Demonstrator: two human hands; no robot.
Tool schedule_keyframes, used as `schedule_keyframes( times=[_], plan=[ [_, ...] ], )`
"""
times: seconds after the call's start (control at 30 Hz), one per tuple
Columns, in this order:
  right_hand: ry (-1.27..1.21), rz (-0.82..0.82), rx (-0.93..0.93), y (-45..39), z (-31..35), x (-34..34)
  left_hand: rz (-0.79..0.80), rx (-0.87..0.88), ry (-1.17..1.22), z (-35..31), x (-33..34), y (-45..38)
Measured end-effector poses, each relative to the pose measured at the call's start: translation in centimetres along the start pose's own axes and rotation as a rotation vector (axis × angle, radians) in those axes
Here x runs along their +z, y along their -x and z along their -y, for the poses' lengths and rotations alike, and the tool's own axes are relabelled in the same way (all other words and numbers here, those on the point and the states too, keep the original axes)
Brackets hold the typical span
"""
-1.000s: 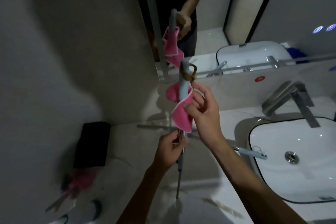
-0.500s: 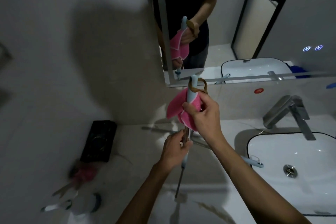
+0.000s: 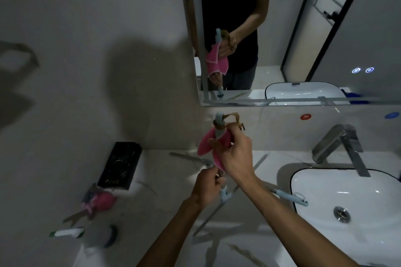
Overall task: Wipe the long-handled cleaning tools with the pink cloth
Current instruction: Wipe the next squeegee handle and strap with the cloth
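I hold a long-handled cleaning tool (image 3: 219,124) upright over the counter; its pale blue handle end with a tan hanging loop points up. My right hand (image 3: 235,155) grips the pink cloth (image 3: 209,144) wrapped round the upper handle. My left hand (image 3: 207,187) grips the thin shaft lower down, just above a blue collar. A second long-handled tool (image 3: 291,197) with a blue handle lies on the counter beside the basin, partly hidden by my right forearm.
A white basin (image 3: 347,184) with a chrome tap (image 3: 338,145) sits at the right. A black box (image 3: 120,166) stands by the left wall, with a pink item (image 3: 101,200) and a spray bottle (image 3: 91,234) nearer me. The mirror (image 3: 293,28) reflects a person.
My right hand has closed round the cloth and handle and slid slightly down it. The view has tilted up, so everything sits lower in the frame.
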State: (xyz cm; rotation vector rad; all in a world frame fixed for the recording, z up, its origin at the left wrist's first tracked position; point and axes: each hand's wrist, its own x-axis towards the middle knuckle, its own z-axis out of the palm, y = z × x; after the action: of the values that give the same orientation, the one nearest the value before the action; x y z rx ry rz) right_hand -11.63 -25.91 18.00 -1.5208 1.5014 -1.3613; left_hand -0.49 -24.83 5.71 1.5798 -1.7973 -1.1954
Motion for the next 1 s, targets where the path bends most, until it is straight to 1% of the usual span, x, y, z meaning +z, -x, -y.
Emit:
schedule_keyframes(
  times=[0.1, 0.17, 0.23, 0.33, 0.4, 0.43, 0.47, 0.53, 0.63, 0.73, 0.87, 1.0],
  plan=[
    [-0.063, -0.068, 0.072, 0.2, 0.2, -0.5, -0.019, 0.039, -0.153, 0.6, -1.1, 0.5],
    [-0.07, -0.091, 0.104, 0.9, -0.2, -0.3, -0.016, 0.076, -0.188, 1.3, -1.8, 0.8],
    [-0.052, -0.101, 0.132, 1.9, -0.7, 0.4, -0.072, 0.072, -0.198, 0.7, -2.5, 1.3],
    [-0.063, -0.102, 0.211, 3.8, -1.3, 1.5, -0.268, 0.108, 0.014, -1.4, -4.1, 2.1],
    [-0.034, -0.129, 0.224, 4.4, -1.4, 2.0, -0.458, 0.213, 0.054, -3.0, -5.6, 2.4],
    [-0.02, -0.143, 0.22, 4.5, -1.5, 2.1, -0.52, 0.285, 0.049, -3.7, -6.3, 2.6],
    [-0.016, -0.15, 0.215, 4.5, -1.5, 2.2, -0.545, 0.348, 0.048, -4.4, -7.0, 2.7],
    [-0.034, -0.152, 0.206, 4.7, -1.1, 2.3, -0.474, 0.436, 0.081, -6.3, -7.9, 3.3],
    [-0.082, -0.181, 0.197, 5.4, -0.4, 2.5, -0.272, 0.453, 0.197, -8.5, -7.8, 3.8],
    [-0.175, -0.233, 0.199, 6.1, 0.2, 2.2, -0.24, 0.491, 0.157, -8.7, -6.9, 3.9],
    [-0.171, -0.285, 0.186, 6.8, 0.2, 0.6, -0.181, 0.464, 0.198, -9.1, -6.0, 4.1],
    [-0.18, -0.362, 0.164, 6.6, 0.8, -1.4, -0.1, 0.536, 0.218, -10.3, -5.7, 4.1]
  ],
)
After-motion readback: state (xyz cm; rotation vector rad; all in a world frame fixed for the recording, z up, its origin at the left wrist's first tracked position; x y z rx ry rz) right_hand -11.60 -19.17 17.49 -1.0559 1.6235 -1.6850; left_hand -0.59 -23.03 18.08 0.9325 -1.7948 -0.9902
